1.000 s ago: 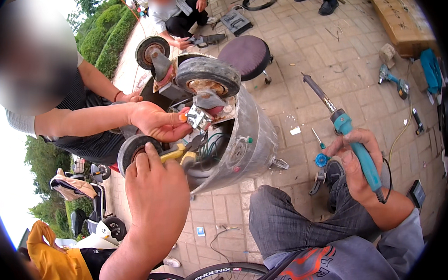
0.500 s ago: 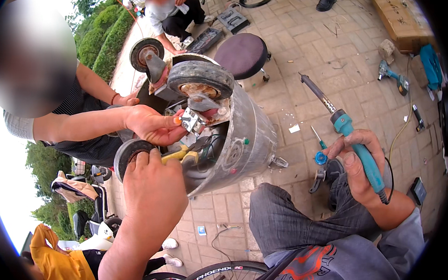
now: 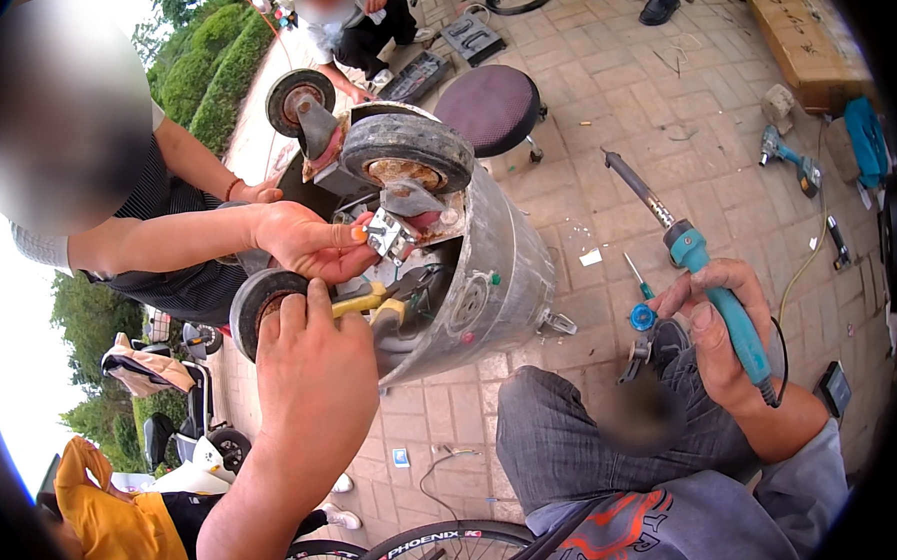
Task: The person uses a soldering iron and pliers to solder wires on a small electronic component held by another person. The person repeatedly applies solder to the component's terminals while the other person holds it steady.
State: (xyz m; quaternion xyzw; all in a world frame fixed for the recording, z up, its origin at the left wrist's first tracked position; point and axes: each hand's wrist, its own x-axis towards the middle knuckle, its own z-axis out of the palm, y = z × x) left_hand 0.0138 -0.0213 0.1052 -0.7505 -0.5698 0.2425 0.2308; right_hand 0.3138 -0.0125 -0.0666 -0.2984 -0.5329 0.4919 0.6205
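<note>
Outdoors, on the paving. Right hand [image 3: 715,346] wrapped round the teal grip of a soldering iron [image 3: 733,328], thumb along the near side, tip pointing up and well apart from the metal casing [image 3: 509,287]. Left hand [image 3: 317,356] curled over the edge of a small caster wheel [image 3: 249,307], close by the pliers [image 3: 361,299] with yellow handles; whether it grips wheel, pliers or both, I cannot tell. A co-worker's hand [image 3: 317,241] pinches a small metal piece [image 3: 392,237] at the casing's mouth.

My judgement: steady the piece before bringing heat near; come in from the open right side, clear of the co-worker's fingers; touch briefly, tip only; let the cord [image 3: 782,351] hang slack and away from the hot shaft.

Hard to make out: left thumb and palm out of sight; pliers' head dark among the parts inside; casing's interior mostly in shadow; a blurred patch over the trouser leg [image 3: 550,426].
</note>
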